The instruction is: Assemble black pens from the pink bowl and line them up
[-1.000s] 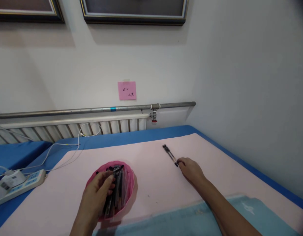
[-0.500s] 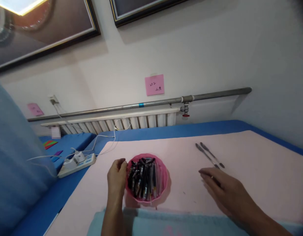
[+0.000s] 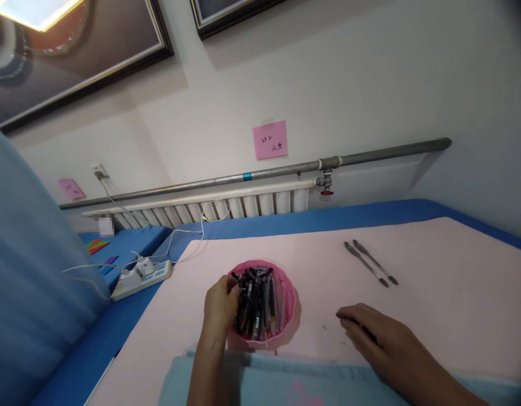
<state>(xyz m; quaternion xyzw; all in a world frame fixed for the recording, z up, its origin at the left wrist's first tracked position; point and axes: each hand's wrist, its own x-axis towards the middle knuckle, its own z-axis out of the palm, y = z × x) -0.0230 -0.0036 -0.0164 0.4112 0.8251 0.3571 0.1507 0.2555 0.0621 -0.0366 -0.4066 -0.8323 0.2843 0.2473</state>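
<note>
A pink scalloped basket [image 3: 291, 316] holds a pile of black and clear pens [image 3: 257, 301]. My left hand [image 3: 220, 307] reaches over the basket's left rim, its bent fingers closed against the pens at that side. Whether a pen is between the fingertips is hidden. To the right, my right hand [image 3: 374, 335] hovers low over the pink sheet, thumb and fingers close together with nothing visible in them. Beyond it lie two clear pens with dark ends, a left pen [image 3: 366, 264] and a right pen [image 3: 375, 261], side by side and slanted.
The pink sheet [image 3: 319, 254] covers a blue table [image 3: 370, 213]. A power strip [image 3: 144, 280] with plugs and white cables lies at the left. Light-blue cloth [image 3: 260, 380] runs along the front. A radiator [image 3: 260, 204] and a pipe [image 3: 383, 153] line the wall.
My left hand has moved from beside the basket over its rim onto the pens. My right hand has drawn back a little from the two pens on the sheet. The view has shifted slightly.
</note>
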